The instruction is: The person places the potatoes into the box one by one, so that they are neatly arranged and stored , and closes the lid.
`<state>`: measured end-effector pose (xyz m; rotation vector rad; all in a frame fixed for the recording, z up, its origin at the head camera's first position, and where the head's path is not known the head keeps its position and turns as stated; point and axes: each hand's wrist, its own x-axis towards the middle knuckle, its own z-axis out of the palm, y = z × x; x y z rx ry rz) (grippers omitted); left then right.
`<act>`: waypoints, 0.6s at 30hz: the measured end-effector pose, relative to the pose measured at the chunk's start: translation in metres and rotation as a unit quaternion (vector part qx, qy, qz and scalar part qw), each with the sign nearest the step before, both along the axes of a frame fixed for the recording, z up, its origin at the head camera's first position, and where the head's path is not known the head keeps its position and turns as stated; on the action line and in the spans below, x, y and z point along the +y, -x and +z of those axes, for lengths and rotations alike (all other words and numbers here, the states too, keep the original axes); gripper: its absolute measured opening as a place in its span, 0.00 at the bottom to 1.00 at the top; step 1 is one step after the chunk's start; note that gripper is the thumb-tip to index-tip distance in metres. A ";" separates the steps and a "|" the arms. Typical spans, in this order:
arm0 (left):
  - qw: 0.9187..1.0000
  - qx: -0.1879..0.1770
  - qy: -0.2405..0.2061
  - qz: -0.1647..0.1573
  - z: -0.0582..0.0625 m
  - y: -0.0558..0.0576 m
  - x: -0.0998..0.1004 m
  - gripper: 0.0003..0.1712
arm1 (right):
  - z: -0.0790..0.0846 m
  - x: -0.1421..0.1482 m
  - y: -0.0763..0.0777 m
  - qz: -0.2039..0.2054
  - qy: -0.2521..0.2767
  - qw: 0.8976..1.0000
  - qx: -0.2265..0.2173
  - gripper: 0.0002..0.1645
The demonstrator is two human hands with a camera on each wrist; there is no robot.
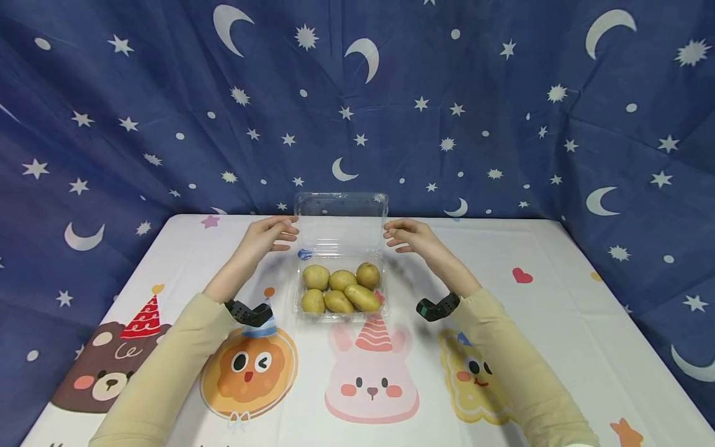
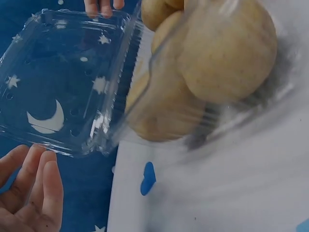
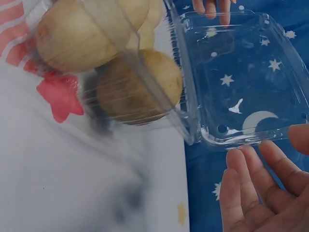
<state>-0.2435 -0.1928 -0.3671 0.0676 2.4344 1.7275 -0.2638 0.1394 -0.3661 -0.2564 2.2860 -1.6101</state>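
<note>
A clear plastic clamshell box stands on the table, its base (image 1: 341,318) holding several yellow-brown potatoes (image 1: 363,298). The hinged lid (image 1: 342,226) is raised upright at the back. My left hand (image 1: 268,236) is at the lid's left side, its fingertips right at the edge in the left wrist view, fingers extended and only slightly bent. On the opposite side, my right hand (image 1: 410,236) has its fingertips at the lid's right edge, fingers extended too. In the right wrist view, potatoes (image 3: 140,87) show through the box's clear wall.
A white tablecloth (image 1: 558,347) with printed cartoon figures covers the table. Behind its far edge hangs a dark blue curtain (image 1: 391,149) with moons and stars. Each wrist carries a black strapped device (image 1: 249,313).
</note>
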 end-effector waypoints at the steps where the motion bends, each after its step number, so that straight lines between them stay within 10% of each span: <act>1: 1.000 0.003 -0.002 0.001 0.001 -0.002 0.000 0.28 | 0.001 0.000 -0.001 0.001 0.002 1.000 0.001 0.25; 18: 1.000 0.028 0.003 0.000 0.014 -0.049 0.003 0.28 | 0.012 0.002 -0.042 -0.015 0.001 1.000 0.017 0.25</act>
